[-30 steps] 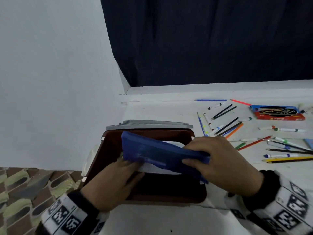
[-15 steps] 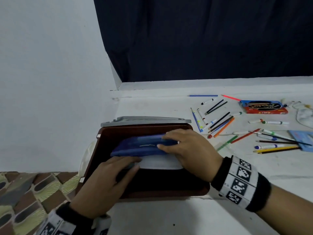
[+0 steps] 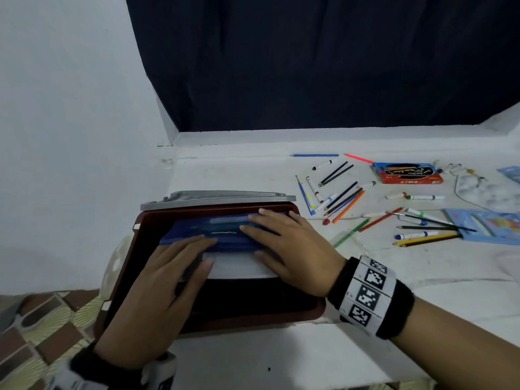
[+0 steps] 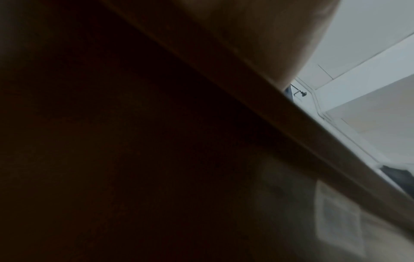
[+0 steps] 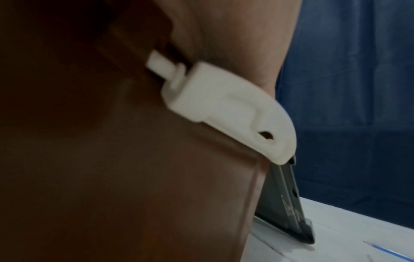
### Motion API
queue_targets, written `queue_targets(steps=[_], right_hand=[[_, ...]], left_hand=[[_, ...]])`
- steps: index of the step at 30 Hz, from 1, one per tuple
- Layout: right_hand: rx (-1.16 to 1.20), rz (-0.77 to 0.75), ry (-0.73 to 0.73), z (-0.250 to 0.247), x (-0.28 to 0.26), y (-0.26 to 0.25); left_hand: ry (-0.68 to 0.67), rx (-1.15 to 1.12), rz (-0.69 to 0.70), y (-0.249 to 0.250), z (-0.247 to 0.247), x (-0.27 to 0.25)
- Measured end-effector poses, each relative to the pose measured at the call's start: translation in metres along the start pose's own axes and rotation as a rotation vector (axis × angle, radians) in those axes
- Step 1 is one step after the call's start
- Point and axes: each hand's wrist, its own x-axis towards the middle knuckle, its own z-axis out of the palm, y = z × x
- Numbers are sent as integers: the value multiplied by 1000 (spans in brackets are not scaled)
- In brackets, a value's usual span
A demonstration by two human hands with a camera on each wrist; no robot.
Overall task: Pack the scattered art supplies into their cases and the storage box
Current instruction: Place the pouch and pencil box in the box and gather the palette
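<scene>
A brown storage box (image 3: 306,312) sits at the table's left edge. A blue flat case (image 3: 222,235) lies inside it on top of something white (image 3: 239,267). My left hand (image 3: 166,280) lies flat with straight fingers on the case's left end. My right hand (image 3: 284,246) presses flat on its right end. In the right wrist view I see the box's brown side (image 5: 179,177), its white latch (image 5: 226,109) and the grey lid (image 5: 286,203). The left wrist view is dark against the box wall (image 4: 246,88). Several loose pens and pencils (image 3: 346,198) are scattered on the table to the right.
The grey lid (image 3: 216,197) leans behind the box. A red and blue pencil carton (image 3: 406,173) lies at the back right, a light blue pack (image 3: 489,226) at the right edge. A dark curtain (image 3: 309,60) hangs behind the white table (image 3: 281,356). Patterned floor (image 3: 42,327) shows lower left.
The blue case has gone from tilted above the box to lying flat inside it. Both hands have let go their grip and now press flat on top of it.
</scene>
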Motion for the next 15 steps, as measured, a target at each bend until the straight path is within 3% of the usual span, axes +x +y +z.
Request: queue_targets(steps=[7, 15], right_hand=[[131, -4, 195, -23, -14, 15], [292, 82, 418, -58, -88, 68]], left_hand=[[32, -9, -28, 24, 5, 7], [86, -52, 4, 91, 35, 27]])
